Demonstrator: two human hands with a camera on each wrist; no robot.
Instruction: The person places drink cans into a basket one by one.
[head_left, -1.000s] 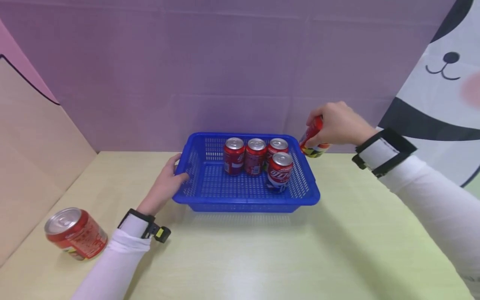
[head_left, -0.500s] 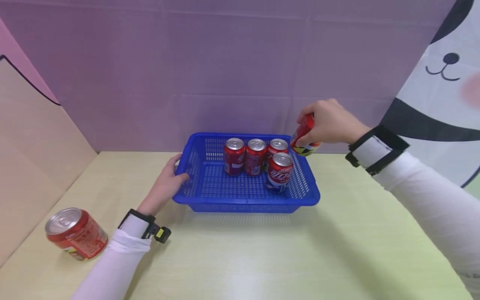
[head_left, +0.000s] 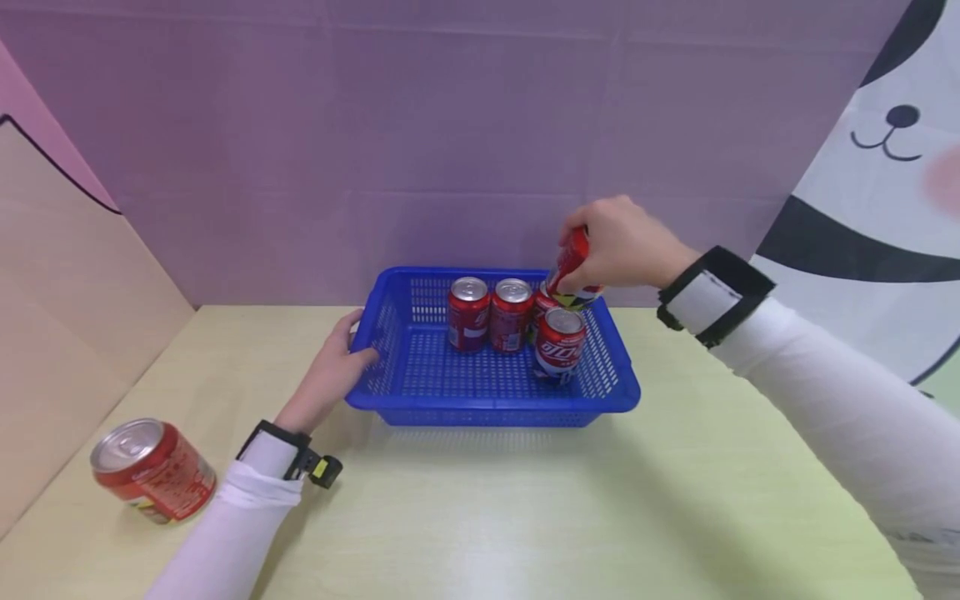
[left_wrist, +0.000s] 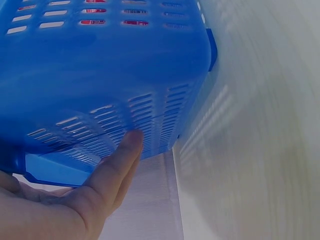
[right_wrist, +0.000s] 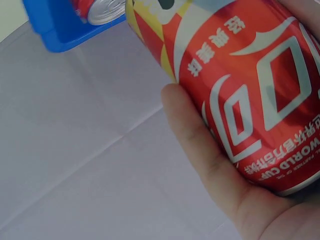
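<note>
A blue plastic basket (head_left: 495, 403) stands on the table, its left rim gripped by my left hand (head_left: 326, 371) with the thumb over the edge. From the left wrist view, fingers (left_wrist: 112, 172) lie along the basket's outer wall. My right hand (head_left: 626, 246) holds a red soda can (head_left: 573, 254), tilted, over the basket's back right part. Its printed side (right_wrist: 250, 95) fills much of the right wrist view. Several red cans stand upright inside: one at left (head_left: 468, 317), one beside it (head_left: 511, 318), a front one (head_left: 560, 348), and one partly hidden behind the held can.
Another red can (head_left: 153, 471) stands on the pale table (head_left: 480, 508) at front left, near the left forearm. A purple cloth wall (head_left: 480, 150) rises right behind the basket. Bare basket floor (head_left: 427, 358) shows at the left inside.
My right hand has moved left with its can, from beyond the basket's right rim to above the cans at the back right. The left hand and basket have stayed put.
</note>
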